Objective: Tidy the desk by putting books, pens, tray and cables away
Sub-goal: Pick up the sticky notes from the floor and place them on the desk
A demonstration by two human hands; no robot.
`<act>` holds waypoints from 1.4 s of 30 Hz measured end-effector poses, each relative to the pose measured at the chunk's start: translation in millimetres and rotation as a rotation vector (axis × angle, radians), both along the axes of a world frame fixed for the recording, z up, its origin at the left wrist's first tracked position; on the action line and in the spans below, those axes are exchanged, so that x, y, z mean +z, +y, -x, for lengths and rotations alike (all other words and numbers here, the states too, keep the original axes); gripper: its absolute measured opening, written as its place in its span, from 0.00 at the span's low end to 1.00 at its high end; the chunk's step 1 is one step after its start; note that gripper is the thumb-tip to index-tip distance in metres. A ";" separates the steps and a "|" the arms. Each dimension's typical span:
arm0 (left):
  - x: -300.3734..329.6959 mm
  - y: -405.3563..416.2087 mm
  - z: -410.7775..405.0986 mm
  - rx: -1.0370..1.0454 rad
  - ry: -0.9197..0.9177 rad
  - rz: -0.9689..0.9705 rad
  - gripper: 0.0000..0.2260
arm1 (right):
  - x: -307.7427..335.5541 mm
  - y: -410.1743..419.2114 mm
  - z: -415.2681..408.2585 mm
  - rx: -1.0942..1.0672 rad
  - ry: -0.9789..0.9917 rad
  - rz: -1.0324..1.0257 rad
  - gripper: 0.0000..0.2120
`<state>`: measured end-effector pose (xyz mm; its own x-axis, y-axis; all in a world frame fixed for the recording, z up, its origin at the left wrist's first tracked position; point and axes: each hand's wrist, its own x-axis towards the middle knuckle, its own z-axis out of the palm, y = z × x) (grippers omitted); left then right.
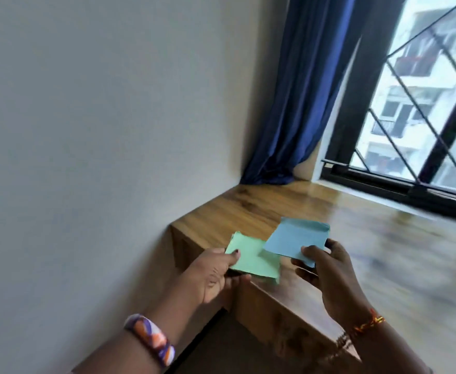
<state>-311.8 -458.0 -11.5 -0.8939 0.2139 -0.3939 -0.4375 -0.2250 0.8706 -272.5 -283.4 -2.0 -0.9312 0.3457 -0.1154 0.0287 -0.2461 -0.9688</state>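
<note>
1. While the left hand [210,276] pinches a green paper [251,259] between thumb and fingers, the right hand [326,273] grips a blue paper [294,238] whose corner overlaps it; both are held above the tabletop [248,209].
2. Fingers under the papers are mostly hidden.
3. Beyond, the blue curtain [297,103] and window [421,103] are blurred.

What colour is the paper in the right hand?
Light blue paper, pinched by the right hand; the head view shows it.
</note>
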 end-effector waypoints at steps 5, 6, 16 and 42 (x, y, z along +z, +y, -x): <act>15.6 81.0 33.4 -0.133 -0.040 0.072 0.04 | -7.5 83.8 0.7 -0.138 -0.109 -0.083 0.15; 14.3 91.4 37.6 -0.166 -0.037 0.119 0.04 | -9.6 94.3 -1.4 -0.135 -0.144 -0.113 0.16; -91.0 25.2 63.7 0.371 -0.099 0.646 0.24 | -83.3 81.5 -66.3 -0.471 -0.116 -1.093 0.14; -228.1 -16.8 42.4 0.009 -0.465 -0.148 0.21 | -150.7 -56.5 -138.6 -0.057 -0.537 -1.848 0.45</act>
